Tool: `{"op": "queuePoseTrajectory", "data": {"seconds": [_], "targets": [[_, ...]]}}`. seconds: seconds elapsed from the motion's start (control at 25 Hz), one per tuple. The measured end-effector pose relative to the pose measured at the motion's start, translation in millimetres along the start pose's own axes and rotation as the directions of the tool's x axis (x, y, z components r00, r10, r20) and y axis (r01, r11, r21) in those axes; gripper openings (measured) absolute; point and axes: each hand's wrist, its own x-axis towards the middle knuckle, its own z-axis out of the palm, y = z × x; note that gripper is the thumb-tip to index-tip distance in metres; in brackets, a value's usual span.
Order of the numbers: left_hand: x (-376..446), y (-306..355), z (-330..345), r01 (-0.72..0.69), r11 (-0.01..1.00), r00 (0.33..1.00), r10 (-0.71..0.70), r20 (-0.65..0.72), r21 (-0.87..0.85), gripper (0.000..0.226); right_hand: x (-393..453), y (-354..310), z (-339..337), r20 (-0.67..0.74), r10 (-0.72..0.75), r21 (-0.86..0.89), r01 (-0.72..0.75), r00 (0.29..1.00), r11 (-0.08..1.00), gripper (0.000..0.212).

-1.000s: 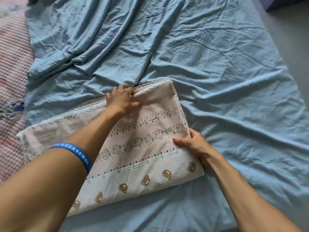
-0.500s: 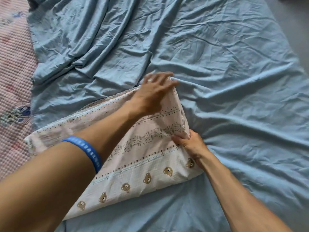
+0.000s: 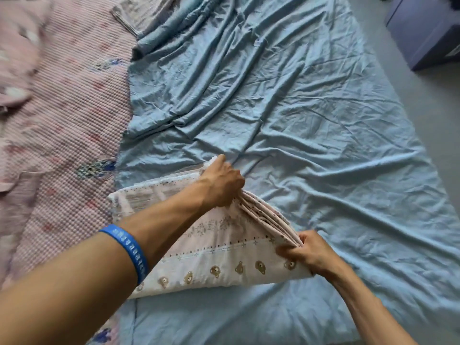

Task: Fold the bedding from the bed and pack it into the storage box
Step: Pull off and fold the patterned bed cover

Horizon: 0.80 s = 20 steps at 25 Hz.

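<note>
The right hand (image 3: 312,252) is nearest, pinching the near corner of the folded bear sheet (image 3: 219,255) at its right end. A bit farther on, the left hand (image 3: 222,185), with a blue wristband (image 3: 133,250) on its arm, grips the far corner of that same end, fingers curled into the layers. The sheet lies on the blue bed sheet (image 3: 311,135), and its long way runs off to the left from both hands. So I think the next fold goes leftward. A purple box (image 3: 423,33) sits far off on the floor, top right
</note>
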Motion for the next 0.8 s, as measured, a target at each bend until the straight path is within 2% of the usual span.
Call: {"op": "queuePoseTrajectory", "data": {"seconds": [0.12,0.24,0.36,0.4,0.48,0.56,0.64,0.72,0.8], "targets": [[-91.4,-37.5,-9.7,0.089,0.984,0.994,-0.097,-0.045,-0.153,0.014,-45.4,-75.5,0.8,0.003,-0.073,-0.148,0.073,0.997,0.986,0.008],[-183.2,-76.3,-24.1,0.154,0.915,0.981,-0.188,-0.056,-0.374,0.015,-83.4,-154.5,0.6,0.026,-0.161,-0.238,0.162,0.987,0.958,0.005],[-272.4,-119.3,-37.2,0.203,0.851,0.954,-0.283,-0.098,-0.484,0.008,-126.3,-237.3,-4.0,0.105,-0.235,-0.266,0.255,0.966,0.93,0.017],[-294.3,-132.2,-39.5,0.26,0.828,0.926,-0.36,-0.116,-0.496,0.01,-134.8,-265.7,-3.7,0.09,-0.281,-0.296,0.295,0.955,0.908,0.016],[-322.4,-156.2,-49.3,0.436,0.738,0.806,-0.575,-0.141,-0.515,0.024,-142.2,-328.0,0.3,-0.071,-0.421,-0.424,0.355,0.904,0.833,0.009],[-341.9,-180.8,-62.6,0.567,0.617,0.635,-0.749,-0.187,-0.545,0.032,-147.5,-393.4,7.0,-0.265,-0.559,-0.585,0.329,0.786,0.741,0.02],[-364.1,-209.5,-87.1,0.578,0.531,0.43,-0.843,-0.322,-0.62,0.028,-159.2,-451.5,6.0,-0.397,-0.71,-0.701,0.308,0.581,0.644,0.023],[-389.1,-230.7,-109.5,0.511,0.543,0.24,-0.834,-0.496,-0.666,0.029,-180.7,-490.6,-3.5,-0.465,-0.81,-0.762,0.303,0.358,0.572,0.02],[-405.8,-235.4,-119.5,0.429,0.641,0.123,-0.739,-0.662,-0.636,0.039,-199.9,-499.7,-10.5,-0.484,-0.854,-0.79,0.323,0.193,0.521,0.018]]}}
